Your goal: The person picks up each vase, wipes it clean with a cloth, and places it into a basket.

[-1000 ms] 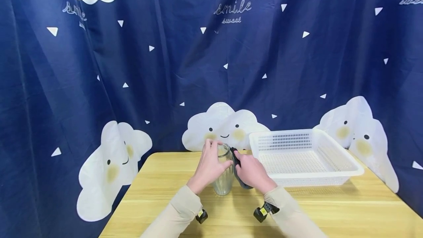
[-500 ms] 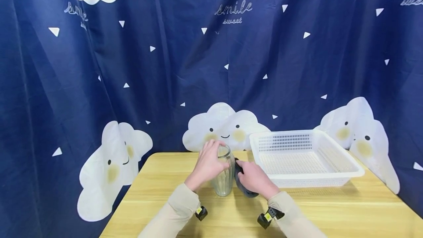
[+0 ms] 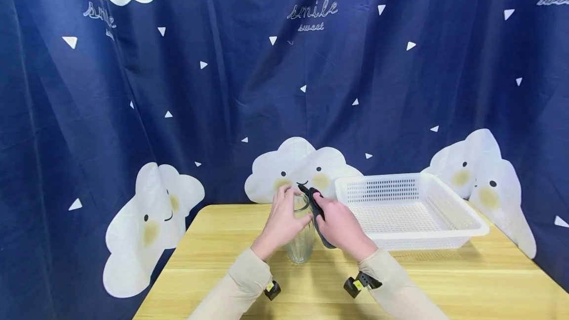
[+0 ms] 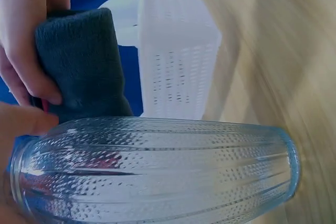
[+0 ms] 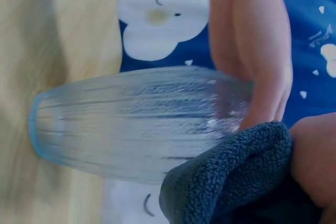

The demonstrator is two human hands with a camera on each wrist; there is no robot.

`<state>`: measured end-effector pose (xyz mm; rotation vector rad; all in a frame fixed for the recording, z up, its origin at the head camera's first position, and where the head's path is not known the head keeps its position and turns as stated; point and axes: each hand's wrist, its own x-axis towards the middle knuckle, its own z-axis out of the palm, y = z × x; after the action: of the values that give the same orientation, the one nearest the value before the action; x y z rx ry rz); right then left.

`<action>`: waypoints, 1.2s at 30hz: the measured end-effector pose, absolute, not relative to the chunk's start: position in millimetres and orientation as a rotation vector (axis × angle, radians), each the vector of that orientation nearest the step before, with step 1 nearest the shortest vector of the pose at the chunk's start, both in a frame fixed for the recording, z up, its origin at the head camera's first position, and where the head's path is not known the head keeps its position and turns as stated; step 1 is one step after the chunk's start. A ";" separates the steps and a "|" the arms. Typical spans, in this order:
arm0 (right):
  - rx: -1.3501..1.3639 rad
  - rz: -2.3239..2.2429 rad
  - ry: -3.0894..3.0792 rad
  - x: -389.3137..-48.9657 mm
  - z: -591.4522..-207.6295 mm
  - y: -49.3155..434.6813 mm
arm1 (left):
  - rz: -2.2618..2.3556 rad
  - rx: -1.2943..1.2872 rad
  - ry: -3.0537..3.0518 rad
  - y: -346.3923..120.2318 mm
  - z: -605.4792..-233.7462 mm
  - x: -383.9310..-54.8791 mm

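A clear ribbed glass vase [image 3: 301, 243] stands upright near the middle of the table, its narrower base down. My left hand [image 3: 281, 221] grips it around the upper part, thumb on the near right side and fingers by the rim. In my right hand [image 3: 340, 226] I hold a folded dark grey towel [image 4: 81, 61], seen also in the right wrist view as a fuzzy towel [image 5: 226, 174]. It lies along the vase's right side, and its dark upper end reaches above the rim. A small red and black bit shows under the right fingers in the left wrist view; its kind is unclear.
A white perforated plastic basket [image 3: 426, 238] stands on the wooden table [image 3: 209, 260] to the right of my right hand. Behind the table hangs a dark blue curtain [image 3: 249, 88] with white clouds and triangles.
My right hand and the towel dipped lower along the vase half a second ago, and now they are higher, with the towel's end above the rim. The left hand keeps its grip.
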<state>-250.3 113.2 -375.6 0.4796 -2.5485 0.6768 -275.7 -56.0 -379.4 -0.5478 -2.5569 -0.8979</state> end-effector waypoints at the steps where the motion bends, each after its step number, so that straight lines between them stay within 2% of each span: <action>1: 0.471 0.671 -2.565 -252.0 -379.2 113.4 | -0.905 -0.525 -2.560 -55.4 -380.8 -276.0; 7: 0.448 0.651 -2.680 -258.5 -404.2 114.8 | -0.943 -0.465 -2.591 -54.2 -382.2 -277.3; 17: 0.489 0.732 -2.859 -259.7 -434.3 114.1 | -0.822 -0.544 -2.634 -59.8 -368.8 -272.3; 24: 0.456 0.780 -2.739 -257.9 -415.9 116.6 | -0.811 -0.605 -2.679 -59.9 -360.5 -271.9; 36: 0.573 0.715 -2.406 -251.9 -377.8 117.1 | -0.845 -0.615 -2.559 -57.5 -376.8 -277.9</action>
<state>-251.9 117.1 -377.8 0.5734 -2.4062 0.7152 -277.9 -57.5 -376.8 -0.6148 -2.5590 -0.8454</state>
